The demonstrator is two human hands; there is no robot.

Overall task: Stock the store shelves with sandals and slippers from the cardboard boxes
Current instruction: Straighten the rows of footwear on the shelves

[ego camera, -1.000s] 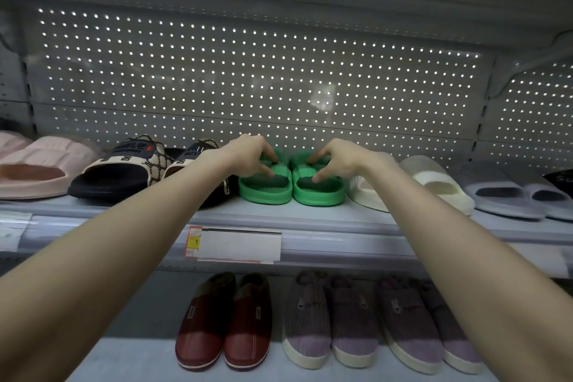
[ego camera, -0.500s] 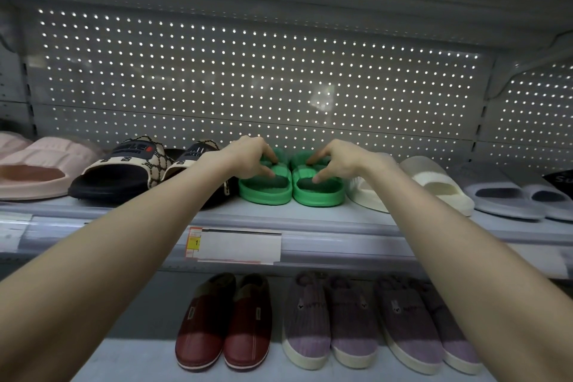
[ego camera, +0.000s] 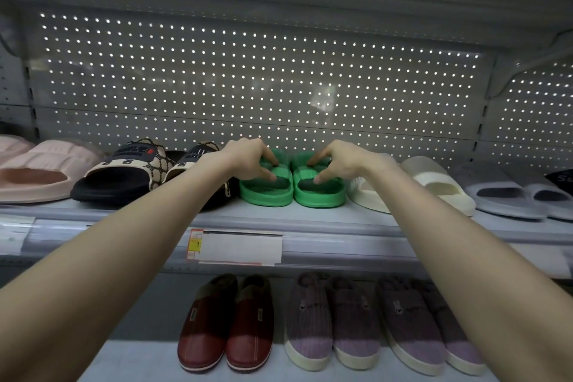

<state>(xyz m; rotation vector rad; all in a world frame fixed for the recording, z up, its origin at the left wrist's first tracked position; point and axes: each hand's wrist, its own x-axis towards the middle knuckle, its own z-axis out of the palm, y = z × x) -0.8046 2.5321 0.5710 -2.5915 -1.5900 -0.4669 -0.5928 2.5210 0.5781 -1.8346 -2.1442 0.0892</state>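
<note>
Two green slides stand side by side on the upper shelf (ego camera: 279, 219), heels toward me. My left hand (ego camera: 248, 158) pinches the strap of the left green slide (ego camera: 266, 194), thumb under the strap and fingers over it. In the same way my right hand (ego camera: 338, 160) pinches the strap of the right green slide (ego camera: 321, 197). Both slides rest flat on the shelf and touch each other. No cardboard box is in view.
Left of the green pair sit patterned black-and-beige slides (ego camera: 124, 170) and pink slides (ego camera: 34, 170). To the right are cream slides (ego camera: 434, 183) and grey slides (ego camera: 508, 195). The lower shelf holds red slippers (ego camera: 226, 326) and purple slippers (ego camera: 335, 322). A price label (ego camera: 235, 246) hangs on the shelf edge.
</note>
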